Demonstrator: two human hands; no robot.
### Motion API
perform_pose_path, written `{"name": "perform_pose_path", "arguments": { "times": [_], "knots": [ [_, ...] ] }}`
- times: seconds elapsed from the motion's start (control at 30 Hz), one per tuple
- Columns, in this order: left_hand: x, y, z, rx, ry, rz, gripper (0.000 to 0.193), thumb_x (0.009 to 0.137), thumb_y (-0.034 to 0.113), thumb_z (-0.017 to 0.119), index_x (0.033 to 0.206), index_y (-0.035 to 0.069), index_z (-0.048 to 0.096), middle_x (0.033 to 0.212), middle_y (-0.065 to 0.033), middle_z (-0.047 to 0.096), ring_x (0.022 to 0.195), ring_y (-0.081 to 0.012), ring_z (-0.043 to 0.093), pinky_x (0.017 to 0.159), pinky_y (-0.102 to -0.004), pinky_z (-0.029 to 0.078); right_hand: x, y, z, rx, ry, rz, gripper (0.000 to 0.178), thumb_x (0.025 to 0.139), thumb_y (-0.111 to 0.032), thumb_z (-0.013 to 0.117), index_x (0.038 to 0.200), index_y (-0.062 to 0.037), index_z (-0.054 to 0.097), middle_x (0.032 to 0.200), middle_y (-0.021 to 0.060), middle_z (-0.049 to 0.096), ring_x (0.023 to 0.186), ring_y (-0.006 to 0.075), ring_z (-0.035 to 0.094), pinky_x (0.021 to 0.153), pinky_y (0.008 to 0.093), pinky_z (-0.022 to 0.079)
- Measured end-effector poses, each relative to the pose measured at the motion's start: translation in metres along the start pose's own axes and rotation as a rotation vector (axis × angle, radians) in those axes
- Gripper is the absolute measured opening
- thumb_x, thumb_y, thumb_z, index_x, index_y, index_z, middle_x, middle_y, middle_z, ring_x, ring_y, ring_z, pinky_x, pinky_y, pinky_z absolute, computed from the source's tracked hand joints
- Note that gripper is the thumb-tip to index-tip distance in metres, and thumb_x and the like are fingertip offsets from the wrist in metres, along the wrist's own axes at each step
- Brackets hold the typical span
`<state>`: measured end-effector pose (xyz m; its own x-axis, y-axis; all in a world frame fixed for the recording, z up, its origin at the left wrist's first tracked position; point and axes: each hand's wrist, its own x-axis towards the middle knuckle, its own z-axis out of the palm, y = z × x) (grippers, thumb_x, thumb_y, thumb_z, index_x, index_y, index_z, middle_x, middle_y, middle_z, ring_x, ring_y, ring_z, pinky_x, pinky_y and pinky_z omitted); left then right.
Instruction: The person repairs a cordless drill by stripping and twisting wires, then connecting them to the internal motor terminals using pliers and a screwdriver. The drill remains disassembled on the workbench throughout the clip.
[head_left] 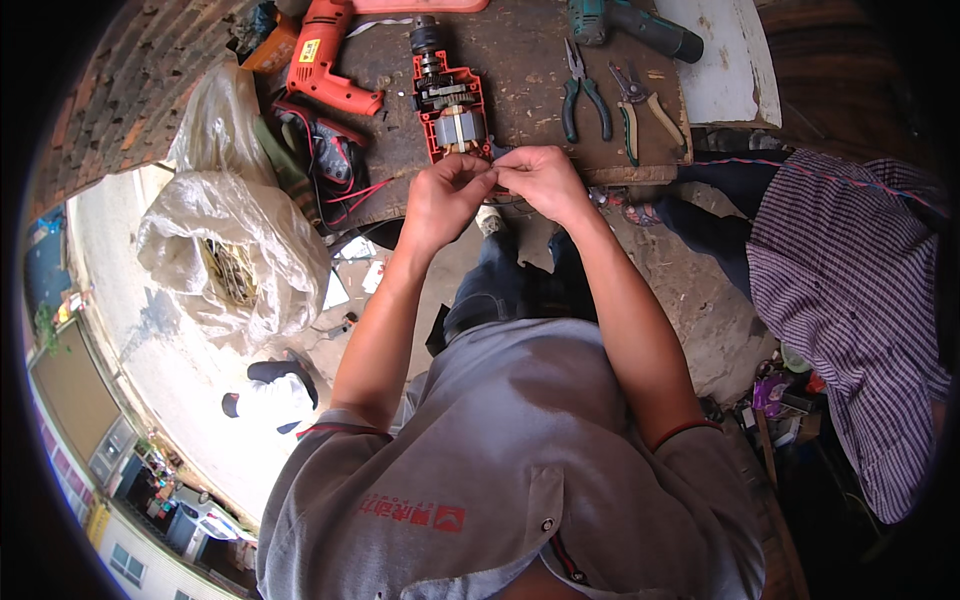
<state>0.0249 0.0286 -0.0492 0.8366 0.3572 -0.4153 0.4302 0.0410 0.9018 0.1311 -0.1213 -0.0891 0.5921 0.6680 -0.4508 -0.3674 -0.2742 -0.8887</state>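
My left hand (446,196) and my right hand (546,182) meet at the near edge of the wooden table, thumbs and fingers pinched together tip to tip. Whatever sits between the fingertips is too small to make out. Just beyond them lies an opened electric drill (462,128) in a red housing half. Its gears, motor and wiring are exposed, and the black chuck (427,37) points away from me. My left fingers partly cover the drill's near end, so I cannot tell whether they touch it.
Left on the table (522,88) are a red power tool (322,62) and a multimeter (334,155) with red leads. Rightward lie pliers (580,92), spring-handled cutters (640,108) and a teal power tool (632,28). A plastic bag (275,240) hangs left; someone in a checked shirt (830,250) is right.
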Motion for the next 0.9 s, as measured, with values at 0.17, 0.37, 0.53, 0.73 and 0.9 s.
{"name": "perform_pose_path", "arguments": {
  "times": [0.17, 0.37, 0.53, 0.73, 0.9],
  "knots": [
    [0.001, -0.002, 0.001, -0.059, 0.04, -0.049, 0.017, 0.098, 0.01, 0.065, 0.099, -0.005, 0.071, 0.088, -0.008, 0.074, 0.077, -0.0125, 0.071, 0.07, -0.0271, 0.058, -0.003, -0.006, 0.001, -0.045, 0.003, -0.013, 0.021, 0.088, -0.012, 0.073, 0.102, 0.0036, 0.075, 0.09, 0.0106, 0.077, 0.083, 0.0135, 0.072, 0.076, 0.0285, 0.057],
    [0.002, 0.005, 0.0, -0.128, 0.008, -0.107, 0.017, 0.1, 0.01, 0.063, 0.1, -0.005, 0.072, 0.086, -0.0059, 0.073, 0.077, -0.0118, 0.071, 0.07, -0.0262, 0.058, -0.002, -0.015, -0.002, -0.155, -0.03, -0.052, 0.017, 0.095, -0.009, 0.068, 0.104, 0.0041, 0.074, 0.09, 0.0055, 0.075, 0.085, 0.0115, 0.069, 0.074, 0.0281, 0.057],
    [0.002, 0.005, -0.004, -0.043, -0.023, -0.086, 0.019, 0.102, 0.015, 0.062, 0.102, -0.002, 0.071, 0.088, -0.0042, 0.072, 0.079, -0.0103, 0.071, 0.071, -0.0241, 0.057, -0.002, -0.029, -0.003, -0.305, -0.036, -0.089, 0.018, 0.094, -0.011, 0.068, 0.103, 0.0031, 0.073, 0.089, 0.007, 0.075, 0.081, 0.0106, 0.068, 0.072, 0.0285, 0.055],
    [0.001, 0.007, -0.005, -0.019, -0.03, -0.08, 0.018, 0.101, 0.015, 0.063, 0.1, -0.002, 0.071, 0.088, -0.0042, 0.073, 0.078, -0.0097, 0.07, 0.07, -0.0245, 0.057, -0.003, -0.036, -0.002, -0.412, -0.002, -0.136, 0.017, 0.091, -0.013, 0.069, 0.101, 0.001, 0.074, 0.085, 0.0086, 0.075, 0.078, 0.0119, 0.068, 0.072, 0.03, 0.055],
    [0.001, 0.006, -0.007, -0.02, -0.035, -0.077, 0.017, 0.1, 0.014, 0.064, 0.099, -0.002, 0.071, 0.087, -0.0045, 0.073, 0.078, -0.0098, 0.07, 0.07, -0.0249, 0.057, -0.005, -0.039, -0.001, -0.482, 0.021, -0.244, 0.017, 0.089, -0.013, 0.07, 0.1, -0.0003, 0.073, 0.084, 0.0114, 0.076, 0.076, 0.0157, 0.072, 0.071, 0.0321, 0.056]
  ]
}}
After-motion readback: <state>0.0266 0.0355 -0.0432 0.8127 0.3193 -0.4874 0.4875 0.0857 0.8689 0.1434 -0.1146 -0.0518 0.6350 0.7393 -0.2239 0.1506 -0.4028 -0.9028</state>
